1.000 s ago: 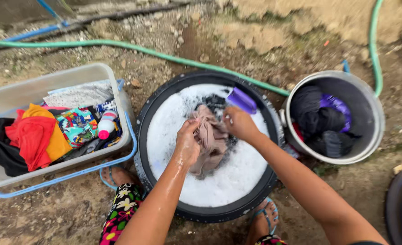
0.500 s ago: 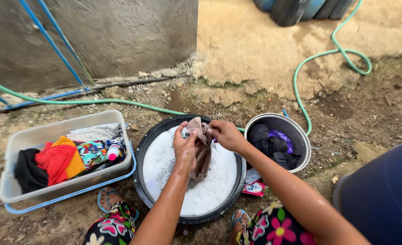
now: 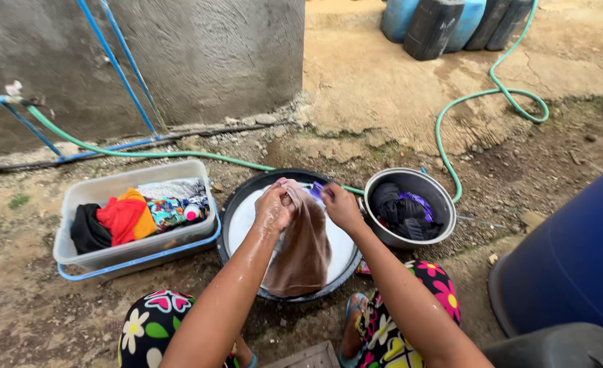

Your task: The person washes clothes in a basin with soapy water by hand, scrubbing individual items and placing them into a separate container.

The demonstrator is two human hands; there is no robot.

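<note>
A wet brown garment (image 3: 303, 249) hangs stretched above a round black basin (image 3: 236, 197) of white suds. My left hand (image 3: 272, 207) grips the garment's top left edge. My right hand (image 3: 341, 206) grips its top right edge. Both forearms are wet. The cloth covers most of the basin's middle. My knees in floral-print cloth show at the bottom.
A clear plastic bin (image 3: 76, 204) of coloured clothes sits left of the basin. A metal pot (image 3: 444, 204) with dark clothes stands to the right. A green hose (image 3: 451, 116) runs across the dirt. A big blue drum (image 3: 574, 259) is at right, a concrete wall behind.
The garment has been lifted out of the suds and spread open, hanging down. The camera view has pulled back and up, showing more of the wall and ground.
</note>
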